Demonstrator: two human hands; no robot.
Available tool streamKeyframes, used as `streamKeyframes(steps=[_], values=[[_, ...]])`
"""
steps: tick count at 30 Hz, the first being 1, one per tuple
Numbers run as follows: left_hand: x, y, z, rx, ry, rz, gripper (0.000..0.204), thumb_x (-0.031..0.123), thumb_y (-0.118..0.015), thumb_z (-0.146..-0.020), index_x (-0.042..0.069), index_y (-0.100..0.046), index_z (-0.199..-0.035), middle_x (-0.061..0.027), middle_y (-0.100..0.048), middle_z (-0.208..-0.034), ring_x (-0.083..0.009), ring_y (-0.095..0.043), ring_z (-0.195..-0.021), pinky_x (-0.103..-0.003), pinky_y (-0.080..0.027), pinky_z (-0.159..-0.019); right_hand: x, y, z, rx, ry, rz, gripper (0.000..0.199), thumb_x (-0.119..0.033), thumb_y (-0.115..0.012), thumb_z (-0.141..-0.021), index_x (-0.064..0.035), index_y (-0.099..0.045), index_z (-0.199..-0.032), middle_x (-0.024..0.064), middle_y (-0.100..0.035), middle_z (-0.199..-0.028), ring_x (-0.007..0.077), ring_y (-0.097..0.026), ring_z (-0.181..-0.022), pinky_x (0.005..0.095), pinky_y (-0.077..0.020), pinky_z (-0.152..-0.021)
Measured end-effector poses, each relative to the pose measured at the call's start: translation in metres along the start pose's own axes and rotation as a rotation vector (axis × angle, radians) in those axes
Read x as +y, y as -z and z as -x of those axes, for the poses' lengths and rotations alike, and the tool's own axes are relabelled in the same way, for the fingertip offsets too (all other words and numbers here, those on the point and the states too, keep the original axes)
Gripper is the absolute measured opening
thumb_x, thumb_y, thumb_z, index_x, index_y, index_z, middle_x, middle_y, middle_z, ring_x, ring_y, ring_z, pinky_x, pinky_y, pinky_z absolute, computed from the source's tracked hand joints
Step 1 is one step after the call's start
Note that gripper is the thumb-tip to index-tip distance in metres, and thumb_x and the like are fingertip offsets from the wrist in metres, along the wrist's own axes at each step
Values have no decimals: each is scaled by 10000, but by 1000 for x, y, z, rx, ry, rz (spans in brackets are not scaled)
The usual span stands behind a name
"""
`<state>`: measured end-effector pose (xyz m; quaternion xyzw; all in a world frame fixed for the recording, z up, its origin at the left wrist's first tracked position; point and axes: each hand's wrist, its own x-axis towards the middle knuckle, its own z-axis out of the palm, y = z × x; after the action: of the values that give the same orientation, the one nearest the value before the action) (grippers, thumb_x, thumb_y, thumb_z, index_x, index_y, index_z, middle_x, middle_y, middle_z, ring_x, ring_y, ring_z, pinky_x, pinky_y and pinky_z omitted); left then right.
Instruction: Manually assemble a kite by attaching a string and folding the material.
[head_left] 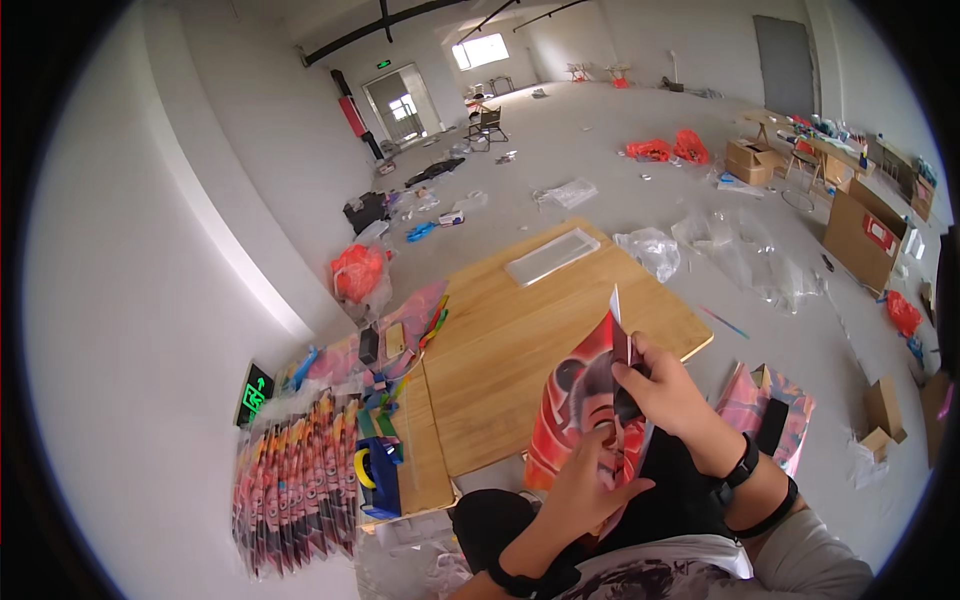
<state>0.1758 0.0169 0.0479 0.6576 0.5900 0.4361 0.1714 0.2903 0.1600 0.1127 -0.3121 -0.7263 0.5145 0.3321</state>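
Observation:
Both hands hold a red printed bag (572,400) with a cartoon figure on it, upright above my lap at the near edge of a wooden table (520,330). My right hand (665,385) pinches the bag's upper right edge. My left hand (585,485) grips its lower part from below. A black band sits on each wrist.
A row of similar printed bags (295,485) lies at the table's left end, beside a blue tape dispenser (382,475) and small items. A clear plastic tray (552,256) lies at the table's far edge. More printed bags (765,410) lie on the floor to the right, with cardboard boxes (865,235) and plastic wrap (740,250) beyond.

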Motion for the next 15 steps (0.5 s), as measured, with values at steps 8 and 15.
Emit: streamKeyframes(steps=[8, 15], values=[[-11, -32, 4, 230, -9, -127, 846, 286, -948, -678, 44, -502, -1356, -178, -505, -1274, -356, -556, -1153, -433, -479, -987, 45, 14, -24, 194, -179, -785, 139, -153, -584, -989, -40, -598, -1069, 68, -649, -879, 175, -651, -790, 336, -540, -712], [-36, -35, 3, 163, 95, -318, 448, 331, -879, -738, 64, -694, -1047, -147, -559, -1184, -343, -576, -1089, -445, -470, -883, 50, 27, -28, 232, -354, -1111, 191, -233, -590, -994, -70, -594, -1093, 107, -676, -972, 285, -680, -878, 439, -559, -805]])
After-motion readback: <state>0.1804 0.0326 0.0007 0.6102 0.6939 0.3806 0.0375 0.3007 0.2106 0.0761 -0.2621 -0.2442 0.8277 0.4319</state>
